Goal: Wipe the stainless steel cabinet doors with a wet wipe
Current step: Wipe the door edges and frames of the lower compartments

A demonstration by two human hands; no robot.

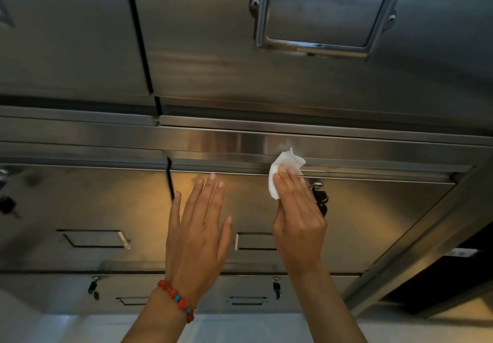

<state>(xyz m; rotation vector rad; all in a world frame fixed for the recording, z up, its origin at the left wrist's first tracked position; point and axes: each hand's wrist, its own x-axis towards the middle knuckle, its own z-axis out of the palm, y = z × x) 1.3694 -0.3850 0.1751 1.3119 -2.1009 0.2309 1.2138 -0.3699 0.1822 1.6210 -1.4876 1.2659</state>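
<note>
A dark bunch of keys [320, 200] is partly hidden behind the right hand [297, 217]. The big handle [314, 17] on the far cabinet door is cut off at the top. A white wet wipe [282, 173] is pressed under flat fingers against the steel cabinet door [373, 209], near its top edge. The left hand [196, 233] is spread open, and nothing is held in it.

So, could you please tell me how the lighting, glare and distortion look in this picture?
Head view: dim overall, with a warm glow reflected on the cabinet door beside the left hand; a bright streak on the steel rail above the wipe; the wide angle bends straight edges; the upper handle looks slightly soft.
</note>
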